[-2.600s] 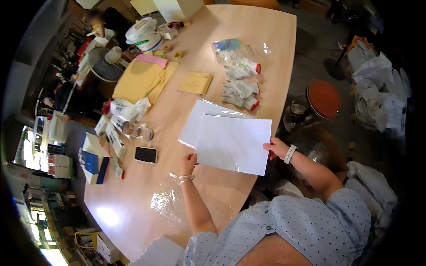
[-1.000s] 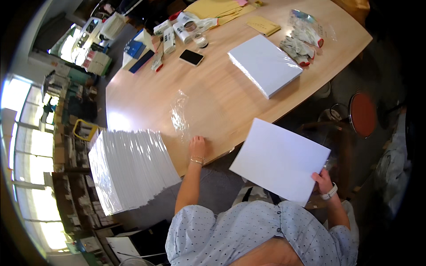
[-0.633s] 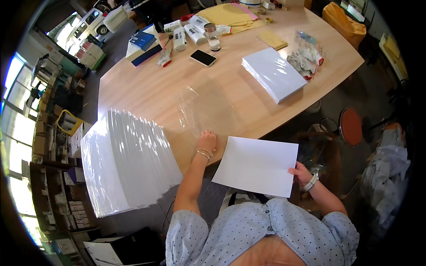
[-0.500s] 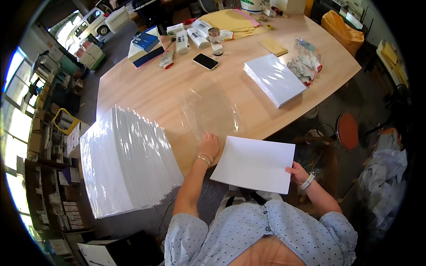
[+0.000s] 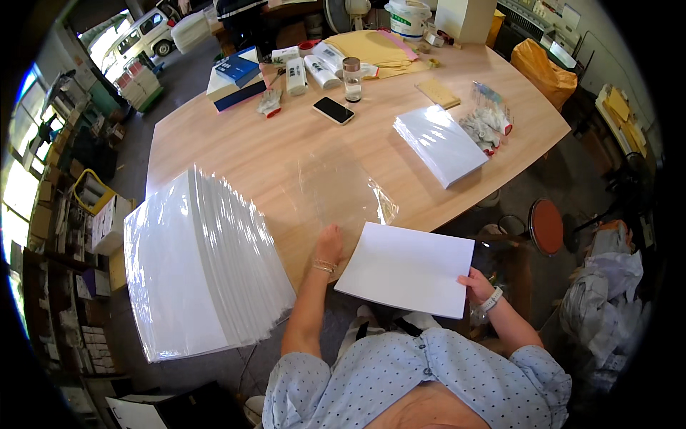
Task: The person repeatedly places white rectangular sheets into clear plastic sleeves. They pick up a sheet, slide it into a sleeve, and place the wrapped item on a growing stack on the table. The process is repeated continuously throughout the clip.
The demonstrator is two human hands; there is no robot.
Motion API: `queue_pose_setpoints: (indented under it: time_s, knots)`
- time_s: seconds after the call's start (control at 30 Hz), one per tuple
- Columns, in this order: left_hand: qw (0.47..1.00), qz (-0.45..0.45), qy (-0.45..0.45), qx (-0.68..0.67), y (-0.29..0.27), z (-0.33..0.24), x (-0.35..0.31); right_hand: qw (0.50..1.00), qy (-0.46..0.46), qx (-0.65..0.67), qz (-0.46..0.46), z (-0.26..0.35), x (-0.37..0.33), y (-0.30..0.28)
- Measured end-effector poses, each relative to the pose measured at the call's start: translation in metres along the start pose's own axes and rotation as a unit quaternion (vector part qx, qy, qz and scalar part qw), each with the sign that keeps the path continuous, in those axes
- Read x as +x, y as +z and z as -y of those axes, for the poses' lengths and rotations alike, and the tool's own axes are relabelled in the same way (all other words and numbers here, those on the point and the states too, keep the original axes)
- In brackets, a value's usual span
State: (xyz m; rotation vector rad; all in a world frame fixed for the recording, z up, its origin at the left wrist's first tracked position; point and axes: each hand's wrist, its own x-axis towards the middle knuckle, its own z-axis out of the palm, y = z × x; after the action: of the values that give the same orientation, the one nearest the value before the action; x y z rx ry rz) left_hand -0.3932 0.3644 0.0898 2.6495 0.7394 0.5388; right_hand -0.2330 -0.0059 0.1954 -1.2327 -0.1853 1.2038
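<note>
My right hand (image 5: pixel 477 287) grips a thin stack of white paper (image 5: pixel 407 268) by its right edge, thumb on top. The stack is held level in front of me, its left part close to the table's near edge. Beside its left corner, my left hand (image 5: pixel 329 244) has its fingers closed on the near edge of a clear plastic bag (image 5: pixel 336 189); the fingertips are partly hidden. The bag lies on the table, its right side raised and glinting. To the left rises a large fanned pile of white sheets in clear sleeves (image 5: pixel 204 268).
A wrapped paper stack (image 5: pixel 443 143) lies at the table's right, near work gloves (image 5: pixel 486 129). Farther back are a phone (image 5: pixel 334 110), a glass of water (image 5: pixel 352 80), white rolls (image 5: pixel 321 71) and books (image 5: pixel 236 75). A red stool (image 5: pixel 546 227) stands right of the table (image 5: pixel 236 143).
My left hand has shifted slightly back toward me with the bag's edge, and the bag's right side has lifted. The paper in my right hand stays nearly in place; the view has tilted slightly.
</note>
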Motion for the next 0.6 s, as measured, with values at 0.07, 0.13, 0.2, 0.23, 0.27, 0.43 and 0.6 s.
queue_pose_setpoints:
  time_s: [0.07,0.13,0.2,0.23,0.27,0.43,0.6]
  knots:
    - [0.996,-0.081,0.015,-0.021,0.005,0.005,-0.006,1.000,0.010,0.009,0.004,-0.006,0.020,-0.009]
    - [0.990,-0.094,0.100,-0.020,0.004,0.013,-0.007,1.000,-0.007,0.025,-0.006,-0.009,0.033,-0.009]
    - [0.987,-0.083,0.138,-0.027,0.000,0.018,-0.011,0.999,-0.018,0.039,-0.034,-0.007,0.039,-0.006]
    - [0.988,-0.064,0.137,-0.035,-0.016,0.008,-0.013,0.997,-0.021,0.047,-0.061,-0.002,0.038,0.005]
    - [0.989,-0.046,0.135,-0.043,-0.032,-0.001,-0.016,0.994,-0.024,0.054,-0.087,0.000,0.037,0.012]
    - [0.977,-0.051,-0.204,0.046,-0.035,-0.016,-0.020,0.994,0.012,0.080,-0.079,-0.012,0.047,0.000]
    - [0.798,0.063,-0.375,-0.467,-0.001,0.018,-0.016,0.992,0.008,0.075,-0.098,-0.018,0.041,0.012]
